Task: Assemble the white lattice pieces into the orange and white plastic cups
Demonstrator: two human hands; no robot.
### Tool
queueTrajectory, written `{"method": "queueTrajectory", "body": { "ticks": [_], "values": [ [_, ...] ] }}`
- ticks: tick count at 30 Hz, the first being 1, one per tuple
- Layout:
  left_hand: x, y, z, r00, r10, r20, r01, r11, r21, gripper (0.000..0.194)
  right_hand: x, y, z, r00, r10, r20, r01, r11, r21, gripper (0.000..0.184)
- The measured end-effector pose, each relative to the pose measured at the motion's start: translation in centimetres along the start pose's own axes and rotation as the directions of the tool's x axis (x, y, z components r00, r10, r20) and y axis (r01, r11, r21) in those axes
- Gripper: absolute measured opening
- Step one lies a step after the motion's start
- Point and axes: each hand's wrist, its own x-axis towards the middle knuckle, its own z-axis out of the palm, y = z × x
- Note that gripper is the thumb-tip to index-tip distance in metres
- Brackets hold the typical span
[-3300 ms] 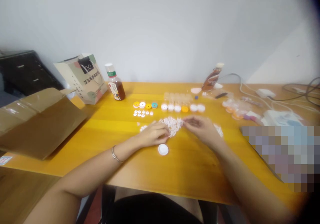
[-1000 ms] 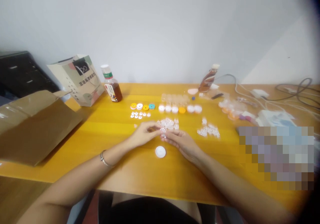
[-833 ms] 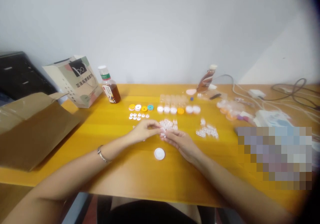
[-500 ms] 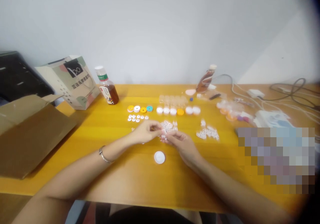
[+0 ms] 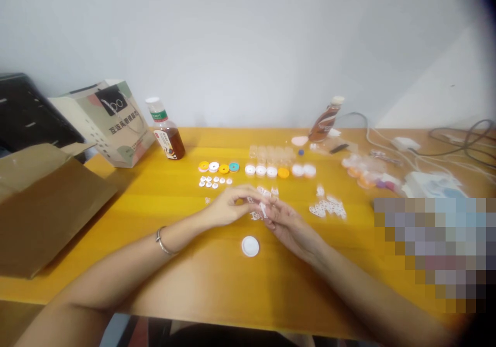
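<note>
My left hand [image 5: 228, 206] and my right hand [image 5: 289, 222] meet at the middle of the yellow table [image 5: 163, 254]. Their fingertips pinch a small white piece [image 5: 263, 208] from the pile of small white pieces [image 5: 260, 198] beneath them. A bracelet sits on my left wrist. A white round lid [image 5: 250, 246] lies just in front of the hands. A second heap of white pieces [image 5: 328, 208] lies to the right. Behind the hands is a row of coloured round lids [image 5: 219, 167] and white and orange lids [image 5: 279, 171], with small white buttons [image 5: 214, 182] below the left ones.
An open cardboard box [image 5: 42, 202] lies at the left edge, a paper bag [image 5: 106, 122] and a brown bottle [image 5: 166, 130] behind it. A tilted bottle [image 5: 324, 119] stands at the back. Cables [image 5: 457, 142], small clear containers [image 5: 364, 171] and a white device [image 5: 436, 184] crowd the right.
The hands came together over the centre pile, leaving a separate heap of white pieces to the right. The right hand now holds a piece lifted up at its fingertips. The view shifted slightly.
</note>
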Motion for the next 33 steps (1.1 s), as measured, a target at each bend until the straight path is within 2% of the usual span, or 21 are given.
{"method": "queueTrajectory", "body": {
  "ticks": [3,6,10,15,20,23,26,29,33],
  "values": [
    [-0.1,-0.5,-0.5,0.999,-0.023,-0.046,0.027,0.995,0.098,0.024,0.0,-0.1,0.0,0.997,-0.016,-0.073,0.013,0.999,-0.046,0.026],
    [-0.4,-1.3,-1.3,0.995,-0.075,-0.072,0.093,0.953,0.289,0.017,0.0,0.0,0.0,0.983,-0.037,-0.181,0.025,0.997,-0.069,0.018],
    [-1.0,-2.1,-1.8,0.998,-0.067,-0.004,0.061,0.872,0.487,0.015,0.1,0.2,-0.2,0.961,-0.042,-0.273,0.026,0.998,-0.06,0.018],
    [-1.3,-2.2,-1.4,0.994,-0.04,0.102,-0.027,0.812,0.583,0.016,0.1,0.2,-0.3,0.958,-0.045,-0.284,0.025,0.997,-0.072,0.021],
    [-1.4,-2.8,-1.1,0.989,-0.042,0.139,-0.046,0.818,0.573,0.014,0.0,0.3,-0.3,0.962,-0.059,-0.268,0.03,0.993,-0.11,0.026],
    [-1.4,-2.7,-1.0,0.994,-0.013,0.107,-0.047,0.841,0.54,0.014,0.0,0.3,-0.3,0.962,-0.072,-0.264,0.035,0.989,-0.144,0.029],
    [-1.4,-2.2,-0.9,0.998,0.056,-0.011,-0.044,0.884,0.466,0.007,0.0,0.3,-0.3,0.961,-0.074,-0.265,0.033,0.987,-0.155,0.03],
    [-1.4,-1.7,-0.7,0.985,0.101,-0.14,-0.043,0.928,0.37,0.003,0.1,0.3,-0.3,0.963,-0.073,-0.261,0.033,0.987,-0.154,0.03],
    [-1.5,-2.1,-0.3,0.96,-0.024,-0.279,0.078,0.98,0.185,0.006,0.1,0.3,-0.3,0.959,-0.077,-0.271,0.033,0.986,-0.162,0.031]
  ]
}}
